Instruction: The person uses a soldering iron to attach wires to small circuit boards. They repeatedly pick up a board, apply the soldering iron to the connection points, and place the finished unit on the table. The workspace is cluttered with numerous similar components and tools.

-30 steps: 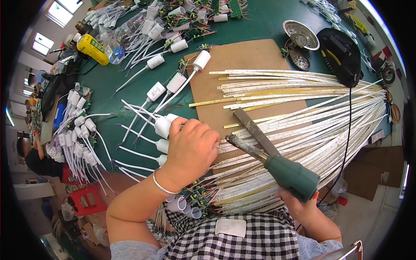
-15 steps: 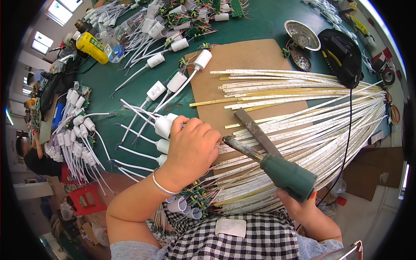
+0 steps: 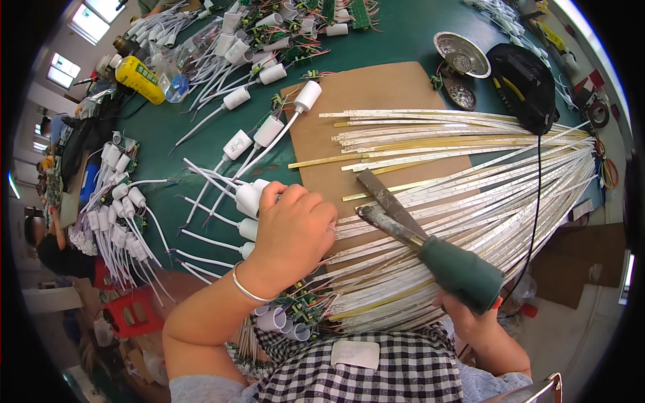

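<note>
My left hand (image 3: 295,232) is closed, knuckles up, at the left ends of the long LED strips (image 3: 416,138). What its fingers grip is hidden from view. White cylindrical caps with white cables (image 3: 247,199) lie just left of it, and green circuit boards (image 3: 302,299) with thin wires sit below its wrist. My right hand (image 3: 467,316) is wrapped round the green handle of a soldering iron (image 3: 460,272). The iron's tip points up and left, apart from my left hand, above a dark flat bar (image 3: 390,198) lying across the strips.
Brown cardboard (image 3: 376,84) lies under the strips on the green table (image 3: 396,47). Far right are a metal bowl (image 3: 478,47), a black mesh item (image 3: 524,87) and a black cord (image 3: 535,201). Caps pile up at left (image 3: 117,201). A yellow bottle (image 3: 140,79) stands far left.
The soldering iron has moved right with my right hand, its tip drawing away from my left hand. My left hand stays closed in nearly the same place. The whole view has shifted slightly.
</note>
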`<state>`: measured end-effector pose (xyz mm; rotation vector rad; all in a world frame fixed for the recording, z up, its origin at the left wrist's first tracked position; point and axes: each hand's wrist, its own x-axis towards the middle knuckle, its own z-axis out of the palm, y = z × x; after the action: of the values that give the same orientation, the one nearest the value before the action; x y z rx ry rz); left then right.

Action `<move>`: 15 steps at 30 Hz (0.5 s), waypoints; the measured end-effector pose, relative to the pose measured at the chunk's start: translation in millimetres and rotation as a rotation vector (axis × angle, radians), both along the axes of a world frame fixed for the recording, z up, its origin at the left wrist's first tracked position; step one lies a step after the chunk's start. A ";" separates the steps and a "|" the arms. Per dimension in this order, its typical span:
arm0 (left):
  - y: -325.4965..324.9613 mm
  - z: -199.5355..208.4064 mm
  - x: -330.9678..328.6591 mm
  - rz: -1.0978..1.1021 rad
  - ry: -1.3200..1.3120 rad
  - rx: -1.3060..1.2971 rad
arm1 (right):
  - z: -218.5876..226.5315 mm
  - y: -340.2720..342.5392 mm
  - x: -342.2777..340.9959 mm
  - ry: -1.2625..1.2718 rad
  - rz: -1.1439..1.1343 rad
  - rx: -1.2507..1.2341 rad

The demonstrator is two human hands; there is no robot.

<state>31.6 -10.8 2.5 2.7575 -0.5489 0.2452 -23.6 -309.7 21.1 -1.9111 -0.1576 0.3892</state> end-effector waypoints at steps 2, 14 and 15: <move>-0.3 -0.4 -0.3 0.001 -0.003 -0.005 | 0.7 -2.4 -1.0 0.032 0.028 -0.033; -2.4 -1.0 -1.7 0.020 -0.029 0.010 | 0.2 1.2 -1.7 0.063 0.038 -0.035; -2.6 -0.4 -2.2 0.022 -0.028 0.013 | 0.5 1.3 -1.8 0.055 0.039 -0.040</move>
<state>29.4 -13.4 2.1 2.7778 -0.5295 0.2865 -25.4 -308.4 21.6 -1.9370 -0.1520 0.4735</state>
